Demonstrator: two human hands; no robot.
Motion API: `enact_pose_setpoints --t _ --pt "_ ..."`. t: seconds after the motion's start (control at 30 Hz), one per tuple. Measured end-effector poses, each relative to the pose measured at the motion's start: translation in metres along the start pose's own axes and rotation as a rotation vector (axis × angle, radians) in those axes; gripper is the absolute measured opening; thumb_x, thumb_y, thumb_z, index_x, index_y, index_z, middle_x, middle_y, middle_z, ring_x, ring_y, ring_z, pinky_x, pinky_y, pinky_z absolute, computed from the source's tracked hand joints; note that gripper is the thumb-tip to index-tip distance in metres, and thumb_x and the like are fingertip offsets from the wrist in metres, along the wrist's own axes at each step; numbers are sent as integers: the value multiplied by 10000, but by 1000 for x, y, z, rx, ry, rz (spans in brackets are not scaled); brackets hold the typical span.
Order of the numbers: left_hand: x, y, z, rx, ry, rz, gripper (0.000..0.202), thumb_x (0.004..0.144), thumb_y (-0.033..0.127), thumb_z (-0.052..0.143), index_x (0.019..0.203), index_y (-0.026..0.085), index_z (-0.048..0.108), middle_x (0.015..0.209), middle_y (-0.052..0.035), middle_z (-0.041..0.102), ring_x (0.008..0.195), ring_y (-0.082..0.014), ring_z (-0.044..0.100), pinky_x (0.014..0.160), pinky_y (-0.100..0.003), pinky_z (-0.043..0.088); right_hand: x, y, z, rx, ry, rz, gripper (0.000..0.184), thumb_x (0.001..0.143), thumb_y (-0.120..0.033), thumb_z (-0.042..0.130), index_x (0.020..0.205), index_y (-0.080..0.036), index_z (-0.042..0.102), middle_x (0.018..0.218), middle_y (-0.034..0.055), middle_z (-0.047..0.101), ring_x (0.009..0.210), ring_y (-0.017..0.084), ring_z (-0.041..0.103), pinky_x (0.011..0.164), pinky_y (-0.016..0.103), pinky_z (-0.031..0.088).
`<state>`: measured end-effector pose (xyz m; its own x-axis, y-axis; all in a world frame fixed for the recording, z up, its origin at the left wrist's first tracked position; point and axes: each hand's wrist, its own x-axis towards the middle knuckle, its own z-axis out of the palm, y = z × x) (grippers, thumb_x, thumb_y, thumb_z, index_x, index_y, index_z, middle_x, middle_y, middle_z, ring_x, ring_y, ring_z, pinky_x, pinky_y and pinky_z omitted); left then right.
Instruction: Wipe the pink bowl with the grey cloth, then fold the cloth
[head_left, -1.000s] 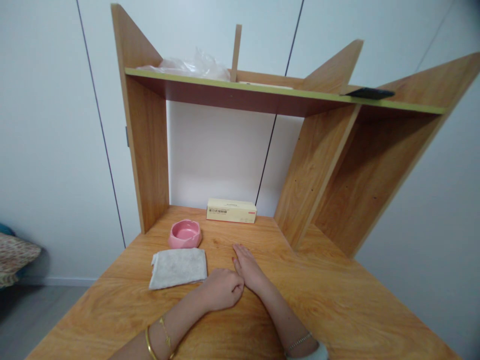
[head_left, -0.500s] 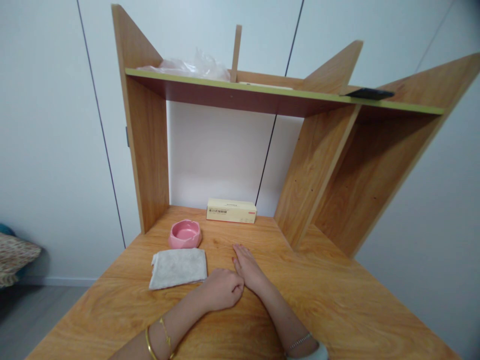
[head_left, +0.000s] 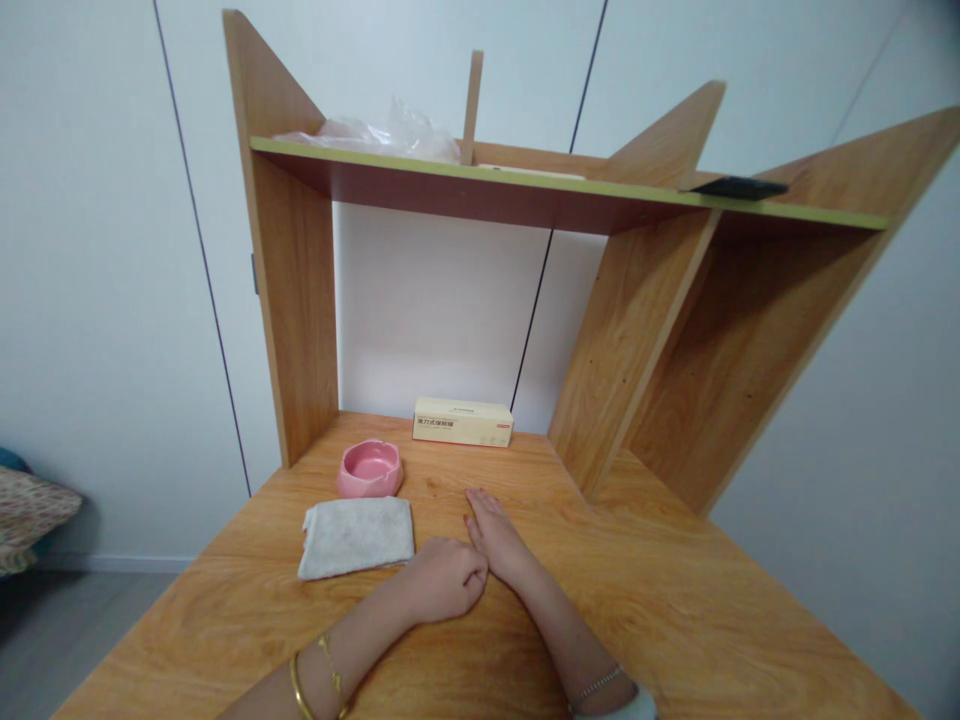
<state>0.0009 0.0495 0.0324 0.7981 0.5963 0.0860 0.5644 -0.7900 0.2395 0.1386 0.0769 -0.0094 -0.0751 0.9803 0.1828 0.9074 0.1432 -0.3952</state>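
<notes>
My left hand (head_left: 448,580) rests on the desk, curled into a fist, and nothing shows in it. Its knuckles touch or nearly touch my right hand (head_left: 496,532), which lies flat with the fingers stretched forward and holds nothing. Just left of the fist is a folded grey-white cloth (head_left: 358,537). Behind the cloth stands a pink faceted bowl, like an ashtray (head_left: 371,485), with notches in its rim. A long cream-coloured box (head_left: 463,424) with printed lettering sits farther back, beyond my right hand.
A wooden desk (head_left: 675,600) carries an upright shelf unit (head_left: 487,190). On the shelf are a crumpled clear plastic bag (head_left: 390,135) and a flat dark object (head_left: 739,187). Shelf panels (head_left: 637,340) rise at the right. Patterned fabric (head_left: 34,515) is at the far left.
</notes>
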Motion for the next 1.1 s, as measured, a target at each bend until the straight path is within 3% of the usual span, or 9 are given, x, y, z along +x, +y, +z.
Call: enact_pose_setpoints --t 0.3,1.1 --pt "-1 1 -1 -6 17 -7 245 783 139 381 688 181 603 733 -33 668 644 -151 581 577 -226 398 1 3 3 7 11 3 476 831 -197 319 1284 -68 388 1338 138 397 1267 214 294 1048 380 215" --pt "-1 4 -4 17 8 -24 253 770 140 380 693 184 617 733 -31 669 652 -155 580 594 -233 411 0 3 3 2 19 -7 479 833 -198 312 1281 -46 386 1337 152 393 1270 216 289 1042 372 230"
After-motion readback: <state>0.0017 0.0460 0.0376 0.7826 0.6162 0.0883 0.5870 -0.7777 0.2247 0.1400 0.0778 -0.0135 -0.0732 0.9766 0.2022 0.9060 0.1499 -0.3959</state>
